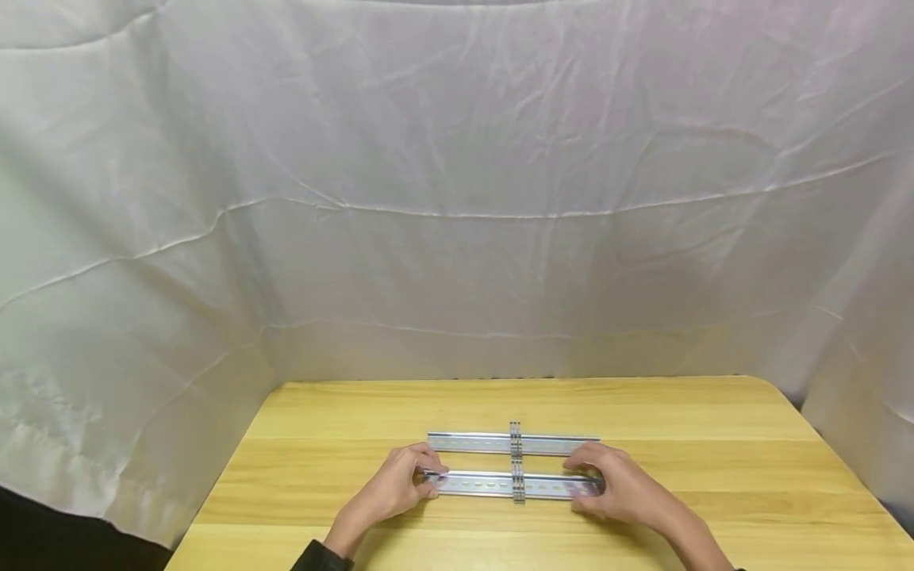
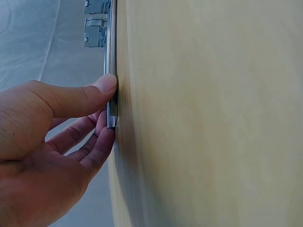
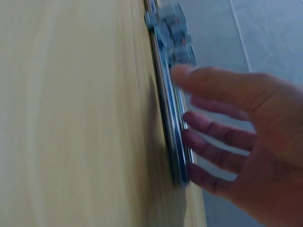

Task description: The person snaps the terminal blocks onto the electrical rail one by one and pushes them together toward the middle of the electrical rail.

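Note:
Two slotted metal DIN rails lie parallel on the table, a near rail (image 1: 478,484) and a far rail (image 1: 467,442). A narrow stack of grey terminal blocks (image 1: 518,485) sits across the near rail around its middle; similar terminal blocks (image 1: 516,440) sit on the far one. My left hand (image 1: 396,482) pinches the near rail's left end, thumb (image 2: 106,84) along the near edge and fingers on the other side. Around the right end, my right hand (image 1: 621,485) is spread with loosely bent fingers (image 3: 213,156). Whether its fingertips touch the rail is hard to tell.
The wooden table (image 1: 321,428) has rounded far corners. Pale grey cloth (image 1: 457,277) hangs behind it and along both sides. Dark sleeve ends show at the wrists.

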The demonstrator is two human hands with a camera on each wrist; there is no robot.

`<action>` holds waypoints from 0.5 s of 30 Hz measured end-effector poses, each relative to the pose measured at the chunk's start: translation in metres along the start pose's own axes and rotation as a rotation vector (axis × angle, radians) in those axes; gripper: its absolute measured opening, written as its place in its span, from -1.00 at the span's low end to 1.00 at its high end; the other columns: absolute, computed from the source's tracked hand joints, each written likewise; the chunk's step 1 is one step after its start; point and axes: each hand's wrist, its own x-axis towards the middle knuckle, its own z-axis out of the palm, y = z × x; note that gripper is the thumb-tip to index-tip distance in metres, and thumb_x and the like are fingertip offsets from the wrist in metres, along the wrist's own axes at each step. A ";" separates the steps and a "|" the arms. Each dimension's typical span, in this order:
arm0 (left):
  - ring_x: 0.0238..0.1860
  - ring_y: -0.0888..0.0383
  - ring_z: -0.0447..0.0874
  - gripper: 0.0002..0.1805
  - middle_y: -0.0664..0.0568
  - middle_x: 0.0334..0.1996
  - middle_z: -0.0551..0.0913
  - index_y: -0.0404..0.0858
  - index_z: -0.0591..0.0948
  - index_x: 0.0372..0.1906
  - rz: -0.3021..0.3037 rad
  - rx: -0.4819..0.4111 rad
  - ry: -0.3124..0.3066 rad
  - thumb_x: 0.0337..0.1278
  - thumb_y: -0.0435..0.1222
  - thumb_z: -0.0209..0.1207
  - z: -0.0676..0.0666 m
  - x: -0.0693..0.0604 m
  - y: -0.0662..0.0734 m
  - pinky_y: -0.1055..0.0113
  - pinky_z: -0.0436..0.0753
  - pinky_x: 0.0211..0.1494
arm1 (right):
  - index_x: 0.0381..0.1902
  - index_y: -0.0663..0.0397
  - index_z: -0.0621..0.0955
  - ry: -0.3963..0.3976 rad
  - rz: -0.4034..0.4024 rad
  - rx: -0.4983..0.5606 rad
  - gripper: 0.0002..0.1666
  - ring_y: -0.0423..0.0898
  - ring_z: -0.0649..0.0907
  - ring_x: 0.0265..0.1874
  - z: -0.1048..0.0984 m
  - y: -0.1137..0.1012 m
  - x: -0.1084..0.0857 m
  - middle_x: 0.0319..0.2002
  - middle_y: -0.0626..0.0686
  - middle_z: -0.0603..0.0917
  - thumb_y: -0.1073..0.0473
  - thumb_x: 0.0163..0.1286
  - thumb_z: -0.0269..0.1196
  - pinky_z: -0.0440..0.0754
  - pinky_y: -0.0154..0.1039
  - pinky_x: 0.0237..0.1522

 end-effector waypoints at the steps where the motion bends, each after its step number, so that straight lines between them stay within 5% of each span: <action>1: -0.14 0.06 0.66 -0.71 0.03 -0.14 0.69 -0.32 0.79 -0.09 0.001 0.001 0.001 0.01 -0.54 0.45 0.000 0.000 0.000 0.31 0.69 -0.06 | -0.06 0.04 0.71 -0.010 0.001 -0.031 -0.52 -0.09 0.67 -0.14 -0.003 0.003 -0.004 -0.09 -0.09 0.68 0.13 0.05 0.62 0.70 -0.13 -0.10; 8: -0.16 0.09 0.65 -0.72 0.05 -0.15 0.68 -0.34 0.79 -0.08 -0.002 0.004 -0.003 0.05 -0.54 0.43 -0.002 0.000 -0.002 0.34 0.68 -0.10 | -0.12 0.06 0.73 -0.040 -0.009 -0.033 -0.65 -0.19 0.63 -0.24 -0.011 0.015 -0.012 -0.17 -0.08 0.67 0.35 0.10 0.53 0.68 -0.27 -0.26; 15: -0.16 0.10 0.64 -0.72 0.03 -0.15 0.68 -0.34 0.78 -0.08 -0.002 0.001 -0.008 0.05 -0.53 0.44 0.001 0.001 -0.001 0.37 0.67 -0.12 | -0.15 0.11 0.75 -0.041 0.005 -0.029 -0.67 -0.22 0.60 -0.27 -0.013 0.016 -0.014 -0.18 -0.08 0.68 0.35 0.09 0.53 0.66 -0.31 -0.29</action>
